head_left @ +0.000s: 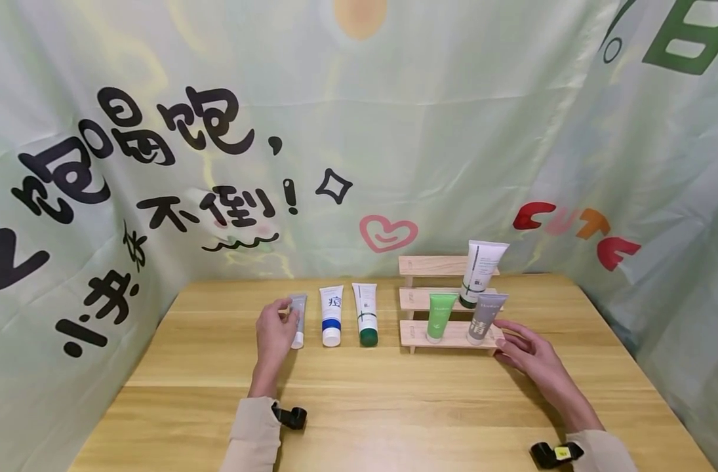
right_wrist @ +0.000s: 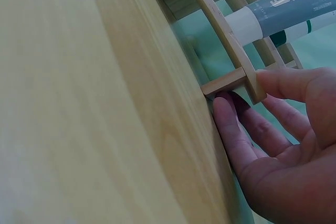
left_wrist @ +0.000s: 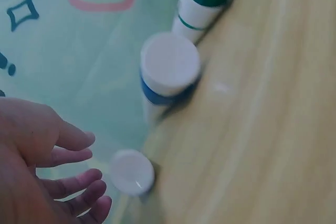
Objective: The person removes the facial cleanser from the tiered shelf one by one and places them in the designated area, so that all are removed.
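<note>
My left hand [head_left: 278, 332] is beside a small grey tube with a white cap [head_left: 298, 324]. In the left wrist view the fingers are loosely bent, with a gap to the white cap [left_wrist: 132, 172]; the tube's body is mostly hidden there. At the right end of the three-step wooden rack [head_left: 447, 337] my right hand [head_left: 530, 354] holds the lowest step. Its thumb [right_wrist: 283, 83] presses the step's end and fingers lie low by the rack's leg. On that step a green tube [head_left: 440, 317] and a grey-purple tube [head_left: 486, 318] stand on their caps.
A white tube with a blue band [head_left: 332, 314] and a white tube with a green cap [head_left: 366, 313] lie right of the small grey tube. A larger white tube [head_left: 481, 269] stands higher on the rack. Printed cloth [head_left: 311, 78] surrounds the wooden table [head_left: 370, 406].
</note>
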Available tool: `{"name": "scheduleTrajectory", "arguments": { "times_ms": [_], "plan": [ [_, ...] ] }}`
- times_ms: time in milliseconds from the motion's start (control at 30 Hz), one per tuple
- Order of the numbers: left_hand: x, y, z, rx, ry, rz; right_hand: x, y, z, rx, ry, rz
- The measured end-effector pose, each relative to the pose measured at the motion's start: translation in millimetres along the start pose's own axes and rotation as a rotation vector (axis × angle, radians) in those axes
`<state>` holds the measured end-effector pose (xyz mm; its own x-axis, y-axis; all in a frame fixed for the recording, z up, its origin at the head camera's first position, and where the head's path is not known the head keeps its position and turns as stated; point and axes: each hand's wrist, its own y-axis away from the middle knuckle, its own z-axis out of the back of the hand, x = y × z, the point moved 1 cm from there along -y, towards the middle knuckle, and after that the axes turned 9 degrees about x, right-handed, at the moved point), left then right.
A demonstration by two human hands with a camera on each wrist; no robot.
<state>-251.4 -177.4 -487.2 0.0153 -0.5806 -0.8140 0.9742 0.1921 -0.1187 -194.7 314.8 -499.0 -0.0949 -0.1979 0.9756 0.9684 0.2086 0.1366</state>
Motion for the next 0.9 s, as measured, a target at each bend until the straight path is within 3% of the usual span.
{"name": "scheduleTrajectory", "arguments": {
  "times_ms": [133, 300, 467, 700, 900],
  "plan": [
    [-13.2, 3.5, 2.3, -0.005, 0.039, -0.047, -1, 0.6, 0, 0.004, 0.000, 0.004],
    [-36.3, 7.6, 1.2, -0.011, 0.149, -0.151, -1, 0.3, 1, 0.000, 0.012, 0.001],
    [-57.2, 15.0, -5.2, 0.025, 0.255, -0.231, 0, 1.1, 1, -0.002, 0.014, -0.009],
    [-85.8, 29.8, -18.7, 0.127, 0.391, -0.314, 1, 1.3, 1, 0.005, 0.011, -0.007],
    [-112.7, 37.8, -37.7, 0.256, 0.498, -0.393, 1, 2.1, 1, 0.003, 0.008, 0.003]
  ]
}}
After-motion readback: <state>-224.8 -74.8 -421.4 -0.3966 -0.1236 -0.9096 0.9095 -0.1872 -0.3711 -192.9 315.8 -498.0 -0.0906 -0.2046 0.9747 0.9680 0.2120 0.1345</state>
